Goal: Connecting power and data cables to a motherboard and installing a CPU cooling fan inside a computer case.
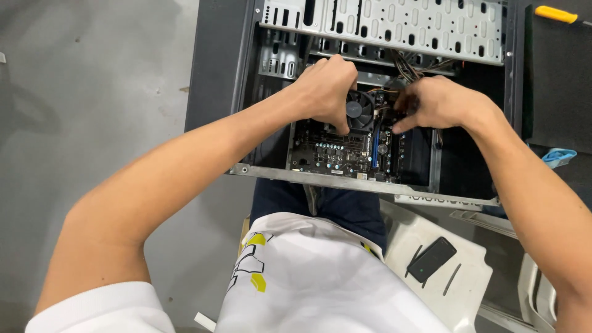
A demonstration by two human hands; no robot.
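Both hands curled inside the steel case [394, 24]: left hand [325, 86] gripping the round black fan [361, 111], right hand [435, 102] fingers pinching wires [407, 68]

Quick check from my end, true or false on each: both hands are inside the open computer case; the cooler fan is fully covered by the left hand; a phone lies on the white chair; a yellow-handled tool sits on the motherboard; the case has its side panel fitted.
1. Both hands are inside the open computer case. True: the left hand and right hand reach in over the motherboard.
2. The left hand fully covers the cooler fan. False: the fan shows beside it.
3. A phone lies on the white chair. True.
4. A yellow-handled tool sits on the motherboard. False: it lies outside the case, top right.
5. The side panel is fitted. False: the interior is exposed.
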